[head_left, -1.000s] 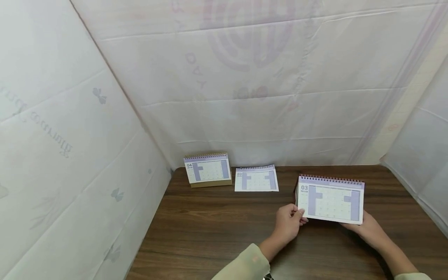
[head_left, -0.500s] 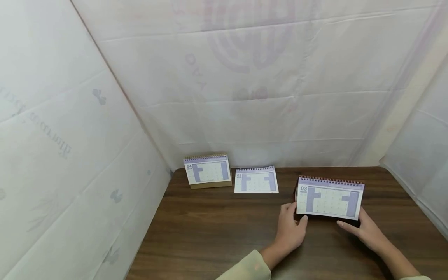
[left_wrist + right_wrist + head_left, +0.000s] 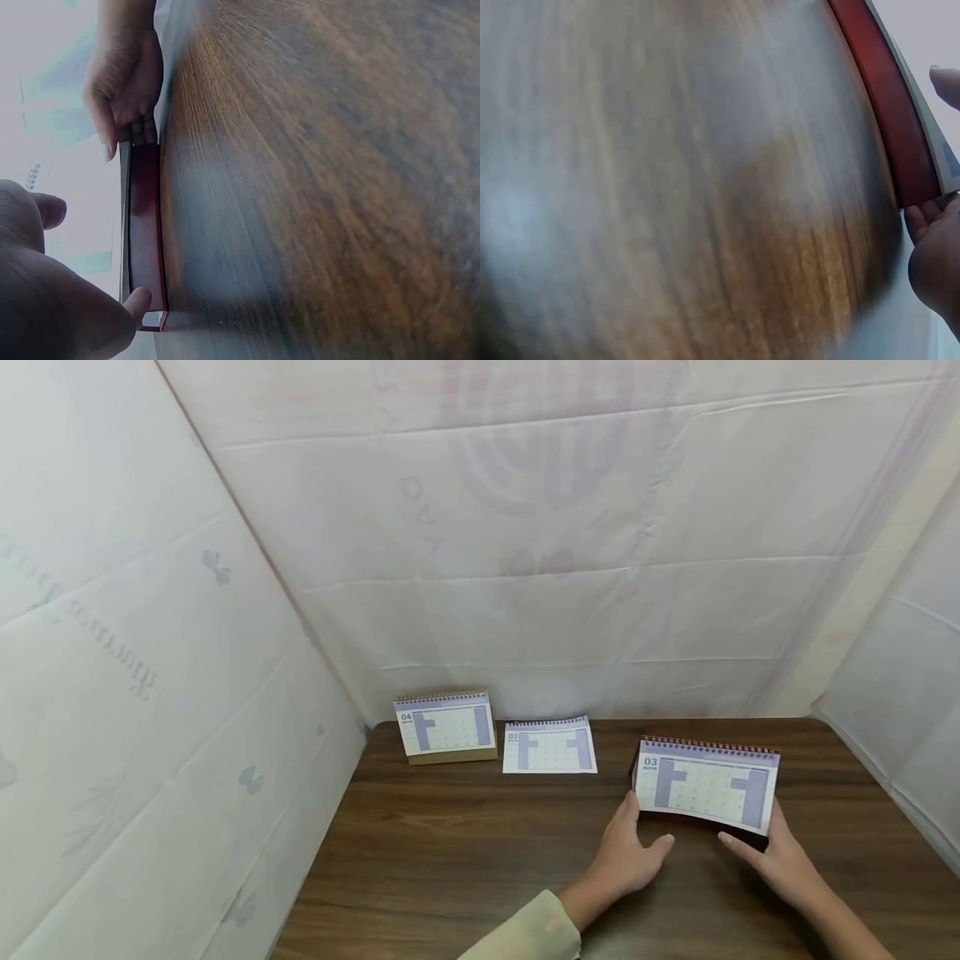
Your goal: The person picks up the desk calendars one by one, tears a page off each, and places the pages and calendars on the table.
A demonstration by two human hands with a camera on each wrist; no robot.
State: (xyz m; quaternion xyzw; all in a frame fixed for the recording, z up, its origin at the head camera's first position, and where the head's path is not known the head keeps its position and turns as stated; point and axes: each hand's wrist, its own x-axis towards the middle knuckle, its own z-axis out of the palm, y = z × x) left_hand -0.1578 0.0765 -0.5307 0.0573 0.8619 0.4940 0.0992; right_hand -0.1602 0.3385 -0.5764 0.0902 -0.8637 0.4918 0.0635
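A desk calendar (image 3: 705,787) with a red base and a spiral along its top stands at the right of the table, its page marked 03. My left hand (image 3: 628,853) touches the calendar's left end with its fingers, its thumb spread away in front. At the opposite end, the fingers of my right hand (image 3: 780,858) rest against the right side, partly hidden behind it, and that thumb also points inward, off the page. In the left wrist view, the red base (image 3: 145,225) lies between both hands. The right wrist view shows right-hand fingertips at the corner of the red base (image 3: 892,112).
Another desk calendar (image 3: 447,727), marked 04, stands on a brown base at the back left. Beside it is a smaller-looking calendar (image 3: 550,750) marked 03. A pale printed sheet (image 3: 525,635) hangs behind the wooden table (image 3: 450,843), with more sheeting at both sides.
My left hand has let go of the page's lower left corner and now touches the calendar's left side. My right thumb has come out from behind the page. The calendar stays nearly in place.
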